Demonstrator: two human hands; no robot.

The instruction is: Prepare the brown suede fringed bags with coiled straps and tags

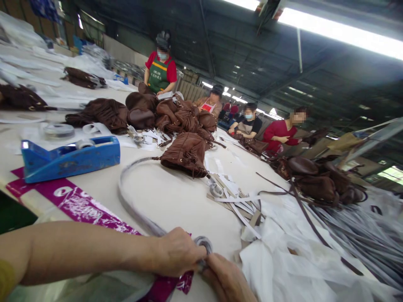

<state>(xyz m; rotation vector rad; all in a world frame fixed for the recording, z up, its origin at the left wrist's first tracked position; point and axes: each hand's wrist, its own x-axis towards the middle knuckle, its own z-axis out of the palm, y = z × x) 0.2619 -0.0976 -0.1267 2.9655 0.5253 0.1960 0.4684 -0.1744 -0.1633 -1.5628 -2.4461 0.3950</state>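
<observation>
My left hand [178, 253] is closed in a pinch on the end of a long grey wrapped strap [126, 201] at the near table edge. My right hand [228, 280] meets it from below, fingers closed on the same strap end, where a small grey ring [204, 242] shows. The strap loops away across the table to a brown fringed bag [185, 153]. A magenta printed plastic bag [85, 207] lies under my left forearm.
A blue tape dispenser [69, 158] stands at the left. Brown fringed bags [170, 113] are piled mid-table, more brown bags [317, 180] at the right. White wrapping paper [292, 256] and paper strips [239, 197] lie near right. Several seated co-workers [160, 69] work along the far edge.
</observation>
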